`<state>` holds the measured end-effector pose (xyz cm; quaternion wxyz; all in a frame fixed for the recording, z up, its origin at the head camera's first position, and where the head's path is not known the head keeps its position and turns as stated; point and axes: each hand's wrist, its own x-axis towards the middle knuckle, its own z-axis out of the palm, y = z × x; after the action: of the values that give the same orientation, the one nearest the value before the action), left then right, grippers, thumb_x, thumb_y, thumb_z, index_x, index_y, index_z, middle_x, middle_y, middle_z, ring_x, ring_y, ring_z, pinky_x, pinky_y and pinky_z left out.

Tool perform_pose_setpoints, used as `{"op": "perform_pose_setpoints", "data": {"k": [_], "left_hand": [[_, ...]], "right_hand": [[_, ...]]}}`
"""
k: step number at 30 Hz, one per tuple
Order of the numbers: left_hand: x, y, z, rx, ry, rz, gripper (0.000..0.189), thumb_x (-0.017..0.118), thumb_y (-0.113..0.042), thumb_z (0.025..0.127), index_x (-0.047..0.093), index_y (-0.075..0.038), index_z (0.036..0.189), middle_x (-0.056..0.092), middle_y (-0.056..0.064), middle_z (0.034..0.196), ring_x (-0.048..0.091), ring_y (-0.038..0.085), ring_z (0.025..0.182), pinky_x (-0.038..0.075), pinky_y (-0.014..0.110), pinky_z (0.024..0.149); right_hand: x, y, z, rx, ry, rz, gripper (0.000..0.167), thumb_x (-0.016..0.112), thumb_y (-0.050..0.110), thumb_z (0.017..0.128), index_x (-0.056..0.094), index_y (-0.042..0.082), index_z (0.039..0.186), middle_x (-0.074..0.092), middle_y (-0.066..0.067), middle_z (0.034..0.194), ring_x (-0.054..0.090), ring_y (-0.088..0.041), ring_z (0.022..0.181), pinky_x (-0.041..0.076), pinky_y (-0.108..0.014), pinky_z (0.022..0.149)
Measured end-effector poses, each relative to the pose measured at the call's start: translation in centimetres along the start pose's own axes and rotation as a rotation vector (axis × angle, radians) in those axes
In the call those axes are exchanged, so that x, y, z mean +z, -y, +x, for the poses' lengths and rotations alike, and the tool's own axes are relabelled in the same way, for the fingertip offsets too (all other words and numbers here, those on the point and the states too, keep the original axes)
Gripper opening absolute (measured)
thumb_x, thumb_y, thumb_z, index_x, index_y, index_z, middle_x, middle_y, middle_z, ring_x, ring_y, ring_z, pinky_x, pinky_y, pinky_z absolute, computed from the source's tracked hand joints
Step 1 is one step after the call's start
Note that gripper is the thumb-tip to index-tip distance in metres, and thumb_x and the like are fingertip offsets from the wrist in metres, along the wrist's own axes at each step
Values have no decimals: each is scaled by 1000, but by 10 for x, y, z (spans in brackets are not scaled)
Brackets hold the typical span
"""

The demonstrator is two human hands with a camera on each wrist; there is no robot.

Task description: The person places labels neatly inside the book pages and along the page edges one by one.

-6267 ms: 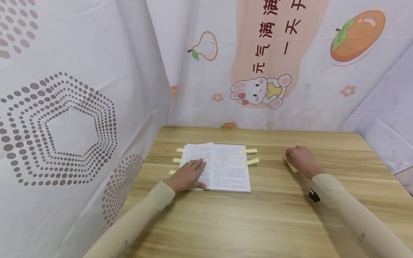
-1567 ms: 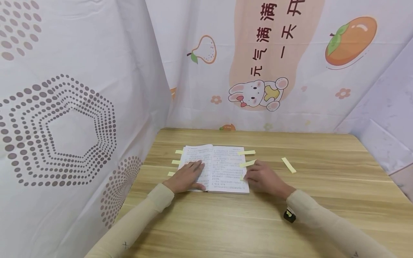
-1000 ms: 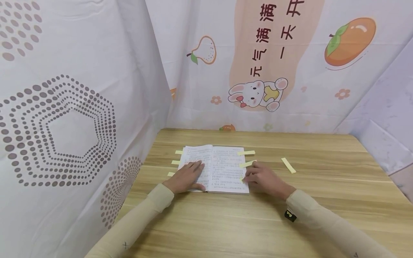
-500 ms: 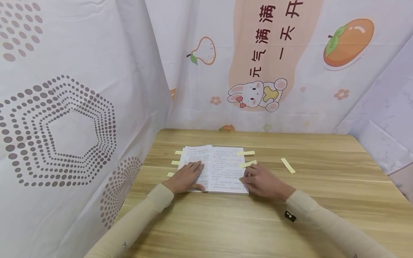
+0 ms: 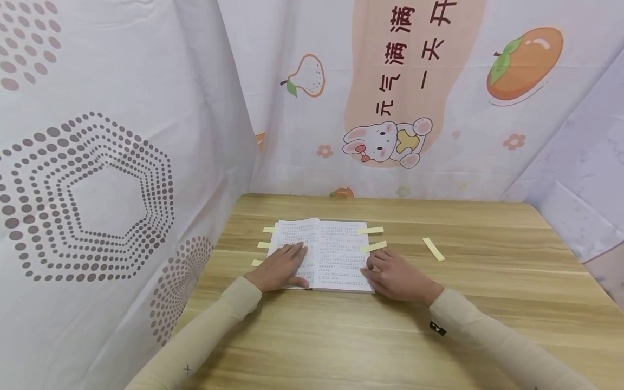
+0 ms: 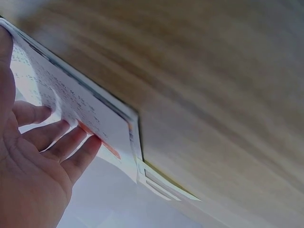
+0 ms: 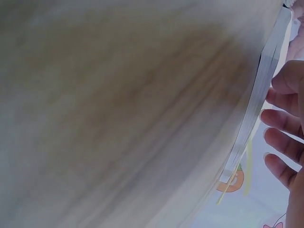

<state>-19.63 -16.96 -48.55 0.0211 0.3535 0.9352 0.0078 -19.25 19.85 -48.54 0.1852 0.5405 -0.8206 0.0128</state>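
Observation:
A thick book lies open on the wooden table. My left hand rests flat across its left page, fingers outstretched and thumb near the lower middle; in the left wrist view the hand touches the page with its fingertips. My right hand is at the lower right page edge, thumb and bent index fingertip on the paper. A sliver of yellow sticky tab shows at the thumb tip; the rest is hidden. In the right wrist view, the right hand's fingers lie loosely bent beside the page block.
Two yellow sticky tabs, an upper one and a lower one, stick out from the right page. Several more jut from the left edge. A loose yellow strip lies on the table. Printed curtains hang behind and left.
My right hand has come from the loose strip at the right to the page edge. Its thumb has since edged left over the yellow tab. My left hand has stayed on the book.

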Motion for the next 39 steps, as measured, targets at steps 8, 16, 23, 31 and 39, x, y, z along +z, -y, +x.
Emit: {"op": "perform_pose_setpoints", "data": {"k": [8, 16, 23, 31, 39], "left_hand": [[-6, -1, -5, 30, -31, -11, 100, 56, -70, 90, 38, 3, 156, 36, 24, 161, 39, 40, 144, 34, 53, 117], [-9, -1, -17, 176, -184, 46, 90, 71, -70, 81, 58, -7, 144, 57, 12, 145, 51, 29, 132, 35, 46, 116], [-12, -6, -24, 307, -434, 144, 32, 86, -41, 84, 74, -18, 105, 65, -1, 102, 57, 20, 95, 44, 35, 84], [-35, -5, -39, 370, -643, 292, 21, 87, -27, 83, 72, -14, 90, 65, 0, 94, 58, 20, 87, 47, 34, 80], [-49, -8, -37, 401, -941, 252, 31, 65, -36, 100, 73, -6, 95, 62, 7, 87, 56, 21, 75, 48, 30, 65]], "right_hand": [[-5, 6, 1, 25, -2, -1, 23, 69, 15, 93, 78, 7, 111, 65, -6, 102, 59, -28, 101, 49, -45, 96], [0, 4, -9, 130, -64, 195, 12, 72, 12, 93, 79, 12, 102, 65, 3, 98, 57, -21, 101, 49, -40, 92], [-6, -2, -23, 257, -109, 333, 10, 74, 13, 93, 80, 14, 102, 69, 6, 100, 58, -14, 99, 51, -41, 91], [-8, -8, -41, 320, -127, 343, 12, 74, 9, 93, 80, 12, 103, 70, 8, 99, 61, -11, 95, 55, -35, 81], [-17, -9, -49, 355, -118, 358, 14, 74, 8, 93, 80, 11, 105, 71, 7, 99, 59, -8, 93, 55, -34, 78]]}}
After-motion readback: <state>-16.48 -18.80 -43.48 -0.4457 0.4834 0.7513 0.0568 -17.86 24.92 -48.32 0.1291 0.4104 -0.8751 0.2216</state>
